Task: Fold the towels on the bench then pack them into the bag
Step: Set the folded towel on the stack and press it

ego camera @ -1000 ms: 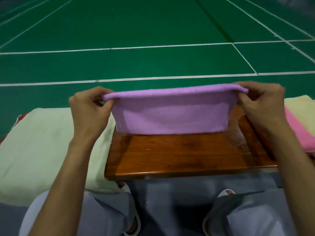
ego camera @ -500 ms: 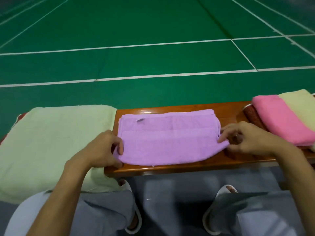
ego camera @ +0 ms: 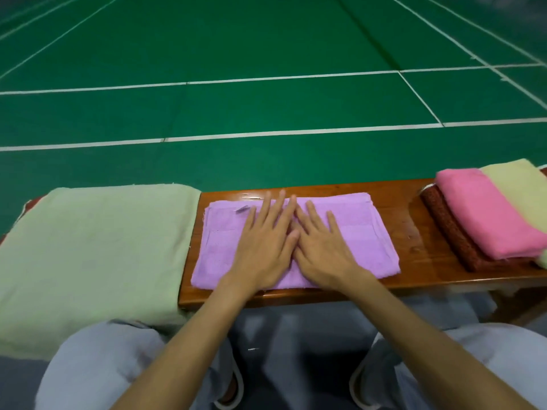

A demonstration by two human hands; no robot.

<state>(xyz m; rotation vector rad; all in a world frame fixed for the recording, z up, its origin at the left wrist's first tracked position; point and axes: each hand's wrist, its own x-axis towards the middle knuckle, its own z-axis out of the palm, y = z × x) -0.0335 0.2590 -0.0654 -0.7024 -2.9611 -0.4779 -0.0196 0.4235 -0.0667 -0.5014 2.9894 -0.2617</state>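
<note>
**Folded purple terry towel (ego camera: 349, 232) pressed flat**

It lies mid-way along the glossy brown wooden desk (ego camera: 414, 232). The left hand (ego camera: 263, 250) and right hand (ego camera: 322, 250) rest on it side by side, fingers (ego camera: 265, 210) straight and slightly spread. A pale green cloth (ego camera: 88, 247) lies to the left. To the right are stacked a dark red towel (ego camera: 450, 229), a pink towel (ego camera: 485, 214) and a pale yellow towel (ego camera: 515, 184).

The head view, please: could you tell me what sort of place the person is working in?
Most likely a sports court, perhaps for badminton: the green floor is marked with long white lines that form boxes, and a wooden bench stands at its edge.
</note>
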